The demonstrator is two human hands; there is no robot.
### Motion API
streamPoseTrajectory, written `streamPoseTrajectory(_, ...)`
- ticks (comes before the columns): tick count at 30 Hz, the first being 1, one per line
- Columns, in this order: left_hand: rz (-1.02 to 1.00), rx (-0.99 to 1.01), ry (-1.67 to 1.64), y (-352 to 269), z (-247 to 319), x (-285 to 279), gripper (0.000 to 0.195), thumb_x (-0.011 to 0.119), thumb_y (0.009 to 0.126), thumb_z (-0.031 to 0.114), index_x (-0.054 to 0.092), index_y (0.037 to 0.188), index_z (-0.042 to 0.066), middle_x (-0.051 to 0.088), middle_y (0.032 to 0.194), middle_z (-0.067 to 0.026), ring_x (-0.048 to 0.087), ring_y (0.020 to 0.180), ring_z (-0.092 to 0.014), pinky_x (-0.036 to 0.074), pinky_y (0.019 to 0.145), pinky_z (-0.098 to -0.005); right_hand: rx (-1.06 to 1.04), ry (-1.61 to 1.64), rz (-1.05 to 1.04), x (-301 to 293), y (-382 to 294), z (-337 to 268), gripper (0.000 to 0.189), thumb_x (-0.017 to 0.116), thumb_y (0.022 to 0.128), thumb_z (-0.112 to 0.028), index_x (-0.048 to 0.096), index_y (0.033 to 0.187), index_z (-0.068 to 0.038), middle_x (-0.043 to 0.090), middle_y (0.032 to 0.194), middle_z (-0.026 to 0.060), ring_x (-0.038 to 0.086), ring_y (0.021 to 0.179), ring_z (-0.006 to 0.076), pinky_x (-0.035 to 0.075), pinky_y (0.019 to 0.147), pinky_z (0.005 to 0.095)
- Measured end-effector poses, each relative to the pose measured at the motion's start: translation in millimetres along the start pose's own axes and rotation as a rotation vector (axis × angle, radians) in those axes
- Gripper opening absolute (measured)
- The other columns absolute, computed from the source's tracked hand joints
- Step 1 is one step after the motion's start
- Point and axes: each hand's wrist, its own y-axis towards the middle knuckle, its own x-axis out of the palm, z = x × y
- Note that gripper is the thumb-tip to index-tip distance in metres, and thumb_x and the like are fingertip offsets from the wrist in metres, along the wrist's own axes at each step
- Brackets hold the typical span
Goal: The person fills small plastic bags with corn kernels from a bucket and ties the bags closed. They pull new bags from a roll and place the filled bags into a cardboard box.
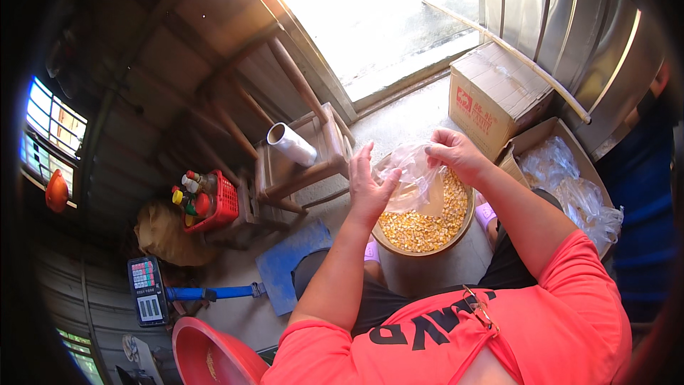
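Between my knees stands a round container (470, 214) filled with loose yellow corn kernels (422, 232). A thin clear plastic bag (409, 171) hangs over the corn, its lower end close to the kernels. My right hand (454, 152) pinches the bag's upper edge between thumb and fingers. On the bag's other side, my left hand (370, 187) is spread with fingers up and thumb apart; it is near or lightly against the plastic. The bag hides the far part of the corn. Whether anything lies inside the bag, I cannot tell.
A wooden chair (304, 182) holds a plastic roll (291, 144). Left are a red bottle basket (227, 200), a platform scale (294, 267) with its display (147, 291) and a red tub (214, 355). Right are a carton (497, 85), an open box of plastic bags (561, 176) and a pole (513, 53).
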Motion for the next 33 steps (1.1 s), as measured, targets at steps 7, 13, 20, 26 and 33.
streamPoseTrajectory(7,-0.170,0.069,0.018,-9,2,11,0.059,0.065,0.069,0.016,0.040,0.122,0.006,0.053,0.095,-0.0139,0.052,0.089,-0.026,0.042,0.078,-0.0351,0.063,-0.054,-0.189,19,-2,9,0.014,0.059,0.080,-0.013,0.048,0.073,-0.007,0.051,0.064,-0.0011,0.051,0.060,0.0056,0.043,0.056,0.0204)
streamPoseTrajectory(13,-0.146,-0.230,-0.014,-8,-5,6,0.019,0.053,0.074,0.007,0.060,0.091,0.010,0.060,0.080,-0.0119,0.058,0.071,-0.025,0.046,0.064,-0.0339,-0.077,-0.785,-0.174,19,-6,2,0.011,0.056,0.074,-0.008,0.047,0.069,-0.004,0.052,0.064,0.0058,0.050,0.059,0.0147,0.041,0.054,0.0277)
streamPoseTrajectory(20,-0.119,-0.362,-0.348,-11,-27,13,0.015,0.047,0.080,0.001,0.057,0.091,0.003,0.058,0.070,-0.0038,0.053,0.061,-0.011,0.046,0.061,-0.0249,-0.124,-1.181,-0.043,20,-6,-3,0.006,0.052,0.070,-0.009,0.049,0.073,-0.004,0.055,0.070,0.0157,0.055,0.070,0.0329,0.043,0.059,0.0386)
streamPoseTrajectory(26,-0.146,-0.668,-0.968,-5,-17,5,0.018,0.041,0.085,0.000,0.055,0.096,0.003,0.054,0.072,-0.0001,0.049,0.062,-0.006,0.043,0.056,-0.0196,-0.110,-1.265,0.062,4,-4,6,0.007,0.054,0.070,-0.009,0.050,0.073,-0.004,0.056,0.071,0.0154,0.055,0.071,0.0331,0.043,0.059,0.0391)
streamPoseTrajectory(33,0.065,-0.885,-1.429,-3,-33,-7,0.016,0.044,0.087,0.010,0.052,0.099,0.002,0.055,0.085,-0.0079,0.054,0.069,-0.017,0.050,0.059,-0.0323,0.054,-1.282,0.057,-7,0,7,0.009,0.053,0.070,-0.009,0.055,0.078,-0.006,0.059,0.080,0.0151,0.057,0.079,0.0309,0.044,0.067,0.0393)
